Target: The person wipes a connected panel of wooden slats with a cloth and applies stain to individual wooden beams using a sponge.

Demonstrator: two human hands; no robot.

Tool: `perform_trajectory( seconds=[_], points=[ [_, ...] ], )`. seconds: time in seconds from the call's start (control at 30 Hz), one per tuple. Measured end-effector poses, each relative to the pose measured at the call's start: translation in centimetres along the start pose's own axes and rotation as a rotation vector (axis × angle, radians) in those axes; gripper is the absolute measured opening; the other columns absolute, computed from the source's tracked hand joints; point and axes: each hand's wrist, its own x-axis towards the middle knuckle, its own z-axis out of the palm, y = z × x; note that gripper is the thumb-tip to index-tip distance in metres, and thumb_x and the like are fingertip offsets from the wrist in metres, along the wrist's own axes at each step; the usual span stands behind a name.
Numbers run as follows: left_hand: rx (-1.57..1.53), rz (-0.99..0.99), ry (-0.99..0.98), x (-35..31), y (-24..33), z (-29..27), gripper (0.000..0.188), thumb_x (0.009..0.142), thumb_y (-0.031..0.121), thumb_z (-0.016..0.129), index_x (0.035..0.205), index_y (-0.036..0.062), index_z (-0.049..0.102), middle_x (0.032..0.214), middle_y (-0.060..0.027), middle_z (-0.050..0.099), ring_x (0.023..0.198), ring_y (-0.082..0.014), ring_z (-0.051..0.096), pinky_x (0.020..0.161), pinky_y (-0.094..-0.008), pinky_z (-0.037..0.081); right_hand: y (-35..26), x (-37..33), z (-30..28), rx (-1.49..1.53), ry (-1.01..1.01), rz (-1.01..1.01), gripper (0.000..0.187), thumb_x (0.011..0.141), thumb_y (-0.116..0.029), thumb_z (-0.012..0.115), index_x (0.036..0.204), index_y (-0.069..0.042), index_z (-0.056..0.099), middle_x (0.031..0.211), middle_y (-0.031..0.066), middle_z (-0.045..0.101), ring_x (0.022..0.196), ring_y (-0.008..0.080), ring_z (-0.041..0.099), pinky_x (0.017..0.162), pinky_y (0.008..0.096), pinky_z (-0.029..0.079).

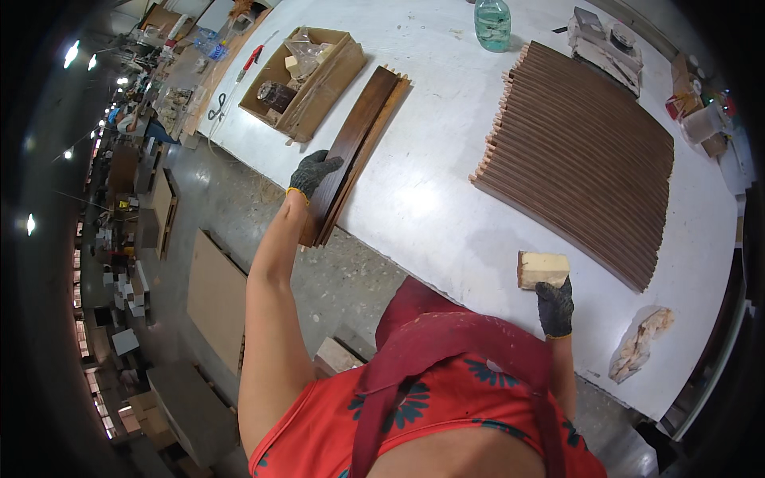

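My left hand (311,174), in a dark knit glove with a yellow cuff, grips the outer edge of a dark brown wooden slat (351,134). That slat lies in a small stack at the left side of the white table, and the near ends jut past the table edge. My right hand (555,307), gloved alike, is closed on the near side of a pale yellow sponge block (544,269) with a brown end, low over the table. Further right, many brown slats (582,159) lie side by side in a wide row, with light tenon-like ends showing.
A cardboard box (307,88) with jars and bags stands at the far left, near scissors (217,107) and a red-handled knife (251,62). A bottle of greenish liquid (492,25) stands at the back. A crumpled cloth (641,344) lies at the near right of the white table (430,167).
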Motion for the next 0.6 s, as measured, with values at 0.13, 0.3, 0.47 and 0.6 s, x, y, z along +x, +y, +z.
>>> perform_trajectory(
  seconds=[0.13,0.3,0.47,0.6],
  points=[
    [-0.143,0.203,-0.049,-0.2,-2.2,1.2,0.080,0.072,0.030,0.077,0.134,-0.0032,0.039,0.115,-0.0136,0.059,0.099,-0.0199,0.057,0.087,-0.0305,0.046,0.3,0.1,-0.3,0.100,-0.019,0.010,0.064,0.075,-0.008,0.063,0.132,-0.001,0.037,0.123,0.0104,0.051,0.115,0.0244,0.049,0.100,0.0350,0.038],
    [0.264,0.181,0.193,-1.1,-1.8,3.7,0.089,0.067,0.026,0.080,0.137,-0.0010,0.034,0.130,-0.0182,0.049,0.115,-0.0260,0.052,0.096,-0.0340,0.043,0.2,0.5,-1.4,0.114,-0.058,0.059,0.065,0.075,-0.010,0.064,0.133,0.000,0.036,0.124,0.0110,0.050,0.116,0.0251,0.048,0.100,0.0361,0.038],
    [0.335,0.232,0.317,-1.4,-2.8,5.3,0.085,0.065,0.026,0.077,0.136,0.0022,0.036,0.121,-0.0190,0.053,0.107,-0.0320,0.055,0.092,-0.0382,0.045,-0.2,0.4,-0.8,0.125,-0.066,0.057,0.061,0.076,-0.007,0.064,0.131,-0.002,0.039,0.115,0.0058,0.053,0.103,0.0171,0.052,0.089,0.0276,0.043],
    [0.340,0.304,0.317,-2.0,-2.9,5.2,0.082,0.067,0.023,0.075,0.136,0.0028,0.037,0.125,-0.0182,0.052,0.111,-0.0304,0.054,0.094,-0.0369,0.044,-0.1,0.4,-0.6,0.191,-0.078,0.042,0.061,0.076,-0.008,0.064,0.131,-0.002,0.038,0.115,0.0059,0.052,0.103,0.0177,0.052,0.089,0.0291,0.043]
  ],
)
